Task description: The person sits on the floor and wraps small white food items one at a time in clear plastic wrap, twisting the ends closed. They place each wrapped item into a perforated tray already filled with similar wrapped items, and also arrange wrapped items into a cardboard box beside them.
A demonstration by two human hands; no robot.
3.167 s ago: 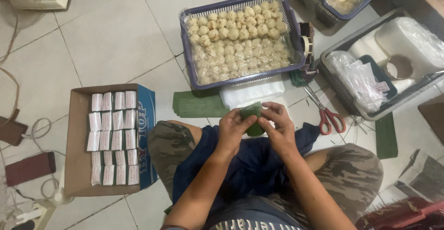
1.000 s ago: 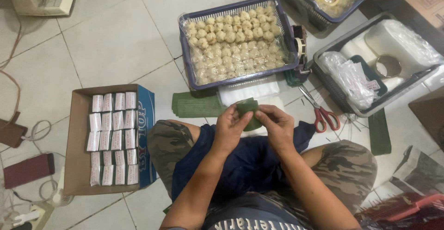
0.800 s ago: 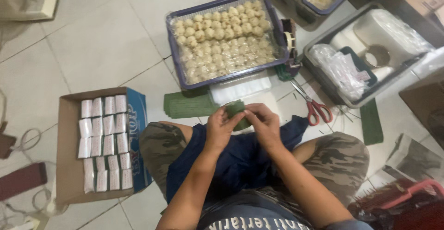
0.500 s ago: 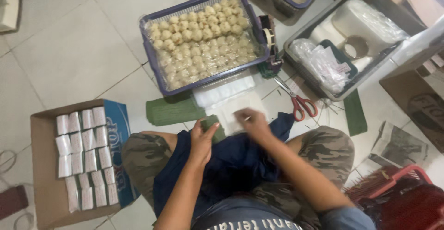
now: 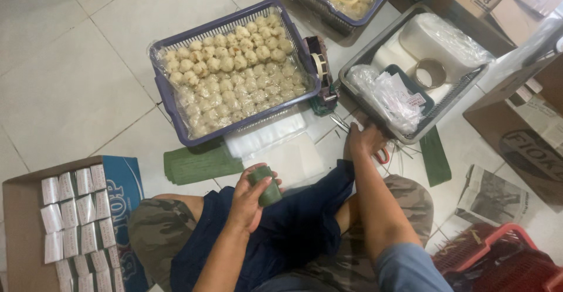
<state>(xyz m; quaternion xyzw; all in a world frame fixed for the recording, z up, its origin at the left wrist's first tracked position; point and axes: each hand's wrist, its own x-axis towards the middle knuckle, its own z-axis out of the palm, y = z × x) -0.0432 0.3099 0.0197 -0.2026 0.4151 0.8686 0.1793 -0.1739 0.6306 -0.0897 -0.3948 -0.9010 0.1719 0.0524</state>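
My left hand (image 5: 250,198) grips a small roll wrapped in green leaf (image 5: 267,186) above my lap. My right hand (image 5: 365,141) reaches out to the floor and lies on the red-handled scissors (image 5: 381,154), just in front of the grey tray (image 5: 375,45); whether its fingers have closed on them I cannot tell. A stack of green leaf strips (image 5: 199,163) lies on the tiles to the left of the roll. Behind it stands a purple basket (image 5: 167,95) full of pale round dumplings (image 5: 234,80).
A cardboard box (image 5: 23,227) with several white wrapped packets (image 5: 76,221) sits at my left. A tape dispenser (image 5: 319,75) stands between basket and tray. Clear plastic sheets (image 5: 264,139), another leaf strip (image 5: 435,163), a red basket (image 5: 498,257) and cardboard boxes (image 5: 516,110) lie around.
My right hand has let go of the green roll and reached right to the scissors. My left hand alone keeps the roll. The view has swung to the right.
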